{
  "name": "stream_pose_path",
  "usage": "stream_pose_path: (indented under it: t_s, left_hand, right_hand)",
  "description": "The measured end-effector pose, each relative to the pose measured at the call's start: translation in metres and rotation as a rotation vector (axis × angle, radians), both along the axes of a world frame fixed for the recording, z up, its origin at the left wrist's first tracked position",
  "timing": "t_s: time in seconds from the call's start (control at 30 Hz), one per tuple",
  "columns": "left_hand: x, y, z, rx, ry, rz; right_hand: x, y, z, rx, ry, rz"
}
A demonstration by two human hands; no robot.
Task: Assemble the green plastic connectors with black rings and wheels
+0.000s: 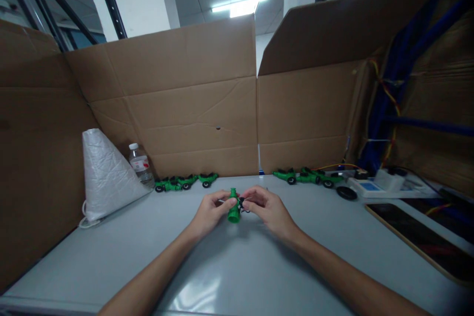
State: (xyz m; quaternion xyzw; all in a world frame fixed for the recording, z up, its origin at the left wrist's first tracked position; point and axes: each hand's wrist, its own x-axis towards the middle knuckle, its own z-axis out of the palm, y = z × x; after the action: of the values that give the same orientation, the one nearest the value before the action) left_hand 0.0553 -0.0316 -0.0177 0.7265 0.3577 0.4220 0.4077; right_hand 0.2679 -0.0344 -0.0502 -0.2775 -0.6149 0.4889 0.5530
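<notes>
Above the middle of the table, my left hand (pixel 213 211) pinches a green plastic toy vehicle body (pixel 233 212) between thumb and fingers. The body points up and down in the view, its wider round end towards me. From the other side, my right hand (pixel 270 210) has thumb and fingertips closed on a small black part (pixel 242 203) at the body's right edge. Fingers partly cover this part, and I cannot tell whether it is fixed to the body.
Green toy vehicles with black wheels stand at the back left (pixel 185 182) and back right (pixel 309 177). A silvery bag (pixel 107 177) and a water bottle (pixel 140 164) are left. Right are a black disc (pixel 347 193), power strip (pixel 370 186) and phone (pixel 422 239). Cardboard walls (pixel 192 118) enclose the table.
</notes>
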Motion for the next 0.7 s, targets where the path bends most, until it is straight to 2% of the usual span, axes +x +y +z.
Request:
stream_pose_path:
  t_s: [0.17,0.37,0.7]
  left_hand:
    - [0.0013,-0.0041,0.004,0.126,0.1,0.062]
    - [0.0021,-0.0049,0.0049,0.16,0.131,0.042]
    - [0.0049,-0.0096,0.0067,0.163,0.15,0.027]
  right_hand:
    - [-0.0012,-0.0009,0.0009,-0.001,0.022,-0.018]
    - [-0.0039,-0.0003,-0.0005,-0.043,0.008,-0.004]
    - [0.0009,-0.0091,0.0018,0.124,-0.228,-0.1]
